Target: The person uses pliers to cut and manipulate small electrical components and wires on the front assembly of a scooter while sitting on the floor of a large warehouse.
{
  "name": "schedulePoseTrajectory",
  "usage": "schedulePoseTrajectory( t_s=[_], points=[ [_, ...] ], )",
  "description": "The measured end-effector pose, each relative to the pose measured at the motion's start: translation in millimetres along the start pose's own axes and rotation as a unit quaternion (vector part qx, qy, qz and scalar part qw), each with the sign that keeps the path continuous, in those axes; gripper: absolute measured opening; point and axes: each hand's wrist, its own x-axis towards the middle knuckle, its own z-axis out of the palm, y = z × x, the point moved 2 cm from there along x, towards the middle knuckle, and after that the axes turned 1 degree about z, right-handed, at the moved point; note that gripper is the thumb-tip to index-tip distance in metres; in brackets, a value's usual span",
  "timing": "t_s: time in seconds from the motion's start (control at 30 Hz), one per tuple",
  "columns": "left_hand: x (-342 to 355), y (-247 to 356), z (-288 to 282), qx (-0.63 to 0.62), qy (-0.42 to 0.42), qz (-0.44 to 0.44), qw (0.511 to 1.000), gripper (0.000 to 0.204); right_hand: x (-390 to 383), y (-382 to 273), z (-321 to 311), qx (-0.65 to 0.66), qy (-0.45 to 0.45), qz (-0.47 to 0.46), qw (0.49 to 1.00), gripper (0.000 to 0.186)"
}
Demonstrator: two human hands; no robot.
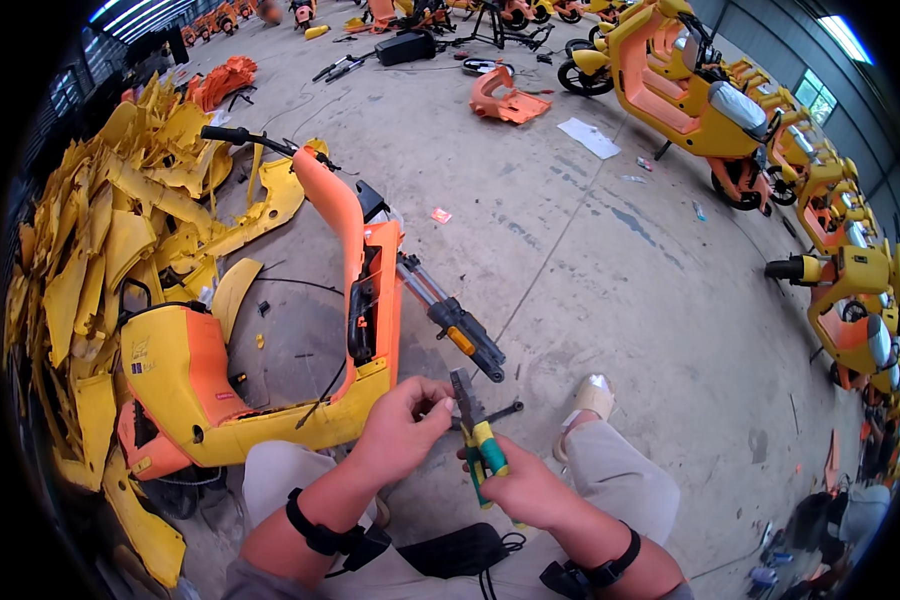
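Note:
My right hand [518,485] grips pliers [490,450] with green and yellow handles, their dark jaws pointing up and away from me. Close beside the jaws, my left hand [402,420] is closed in a pinch; whatever is between its fingertips is too small to make out. Just beyond both hands, the front fork [445,305] of a scooter sticks out with no wheel on it. That yellow and orange scooter [185,365] stands on my left, its handlebar turned and its front panel open around dark parts. A dark rod [505,412] shows behind the pliers.
A tall heap of yellow body panels [100,240] fills the far left. Rows of yellow and orange scooters [670,95] line the right. An orange panel [510,103] and a white sheet [589,138] lie on the concrete floor. Another person [850,520] is low at the right.

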Motion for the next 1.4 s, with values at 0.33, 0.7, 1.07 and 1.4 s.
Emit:
schedulePoseTrajectory(
  t_s=[0.33, 0.7, 1.07, 1.4],
  points=[
    [2, -3, -1, -0.009, 0.002, 0.026, 1.0, 0.008, -2, -2, 4, -0.021, 0.033, 0.004, 0.999, 0.051],
    [2, 3, -3, -0.029, 0.0, 0.024, 0.999, 0.006, -2, -1, 0, -0.068, 0.051, -0.076, 0.994, 0.051],
    [0, 5, -3, -0.011, 0.022, 0.03, 0.999, 0.006, 0, -7, -7, -0.038, 0.007, -0.026, 0.999, 0.063],
    [-2, 1, -3, 0.025, 0.044, 0.031, 0.998, 0.006, 23, 8, -6, -0.095, -0.021, 0.021, 0.995, 0.04]
  ],
)
